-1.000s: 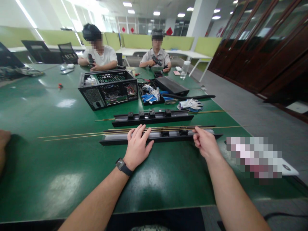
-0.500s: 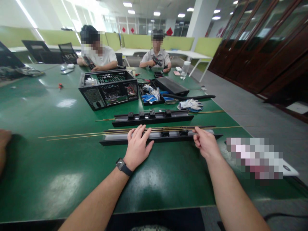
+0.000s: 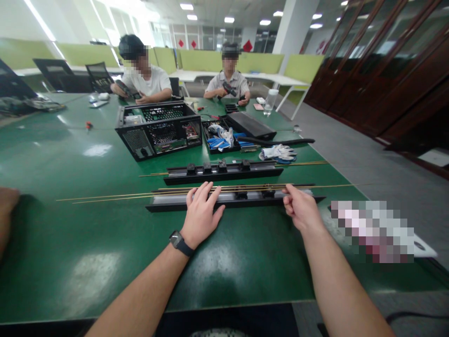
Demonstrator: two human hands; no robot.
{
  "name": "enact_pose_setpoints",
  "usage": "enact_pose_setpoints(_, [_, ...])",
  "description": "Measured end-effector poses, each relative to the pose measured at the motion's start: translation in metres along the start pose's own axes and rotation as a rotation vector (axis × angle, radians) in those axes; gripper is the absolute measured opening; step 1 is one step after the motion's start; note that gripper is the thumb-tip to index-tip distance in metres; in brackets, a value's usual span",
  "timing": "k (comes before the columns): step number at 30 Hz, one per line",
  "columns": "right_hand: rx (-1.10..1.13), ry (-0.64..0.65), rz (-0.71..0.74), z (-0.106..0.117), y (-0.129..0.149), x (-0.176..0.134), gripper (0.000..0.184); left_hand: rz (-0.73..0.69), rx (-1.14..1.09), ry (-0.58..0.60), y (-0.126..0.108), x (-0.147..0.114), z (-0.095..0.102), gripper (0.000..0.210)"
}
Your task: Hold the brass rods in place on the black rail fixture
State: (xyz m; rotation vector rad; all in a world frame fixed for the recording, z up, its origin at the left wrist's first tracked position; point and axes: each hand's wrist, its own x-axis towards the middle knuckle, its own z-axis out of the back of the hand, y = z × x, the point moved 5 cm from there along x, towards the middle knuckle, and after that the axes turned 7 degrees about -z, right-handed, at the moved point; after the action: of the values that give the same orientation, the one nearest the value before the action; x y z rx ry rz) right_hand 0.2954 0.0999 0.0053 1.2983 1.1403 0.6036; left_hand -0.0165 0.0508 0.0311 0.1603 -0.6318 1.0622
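Observation:
A long black channel with a silvery inside [image 3: 168, 198] lies crosswise on the green table before me. Thin brass-coloured rods [image 3: 115, 195] run along it and stick out past both ends. My left hand [image 3: 202, 206] rests flat over the rods and channel, fingers spread. At the channel's right part, my right hand [image 3: 300, 206] is closed in a pinch at a thin rod; the fingertips partly hide the grip. Small black blocks [image 3: 241, 191] sit in the channel between my hands. Behind it lies a second black channel [image 3: 224, 176] with several black blocks and more rods.
An open computer case [image 3: 157, 133] stands at back left. Beside it are a black tray with gloves [image 3: 220, 138], a flat black box [image 3: 250, 125] and another glove pair [image 3: 278, 153]. Two people sit opposite, handling tools. Another person's hand [image 3: 9, 201] shows at the left edge.
The left end of the nearer rod has shifted slightly right. My hands hold nearly the same places. The person at back left has raised the tool in their hand a little.

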Motion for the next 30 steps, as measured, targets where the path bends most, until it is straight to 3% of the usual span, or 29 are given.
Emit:
enact_pose_setpoints(6, [-0.025,0.025,0.004,-0.001,-0.0019,0.0012,0.034,-0.002,0.009,0.008,-0.0002,-0.0001,-0.0001,0.05])
enact_pose_setpoints(13, [0.049,-0.088,0.006,0.0076,0.0015,0.0026,0.029,-0.003,0.005,0.003,0.0006,-0.0002,-0.0001,0.049])
enact_pose_setpoints(23, [-0.017,0.006,0.003,0.0,-0.0009,0.0004,0.034,0.001,-0.003,0.008,0.0001,-0.0001,0.0004,0.049])
enact_pose_setpoints(30, [0.042,-0.091,0.023,0.008,0.0013,0.0031,0.027,-0.003,0.005,0.006,-0.0002,0.0001,0.0001,0.049])
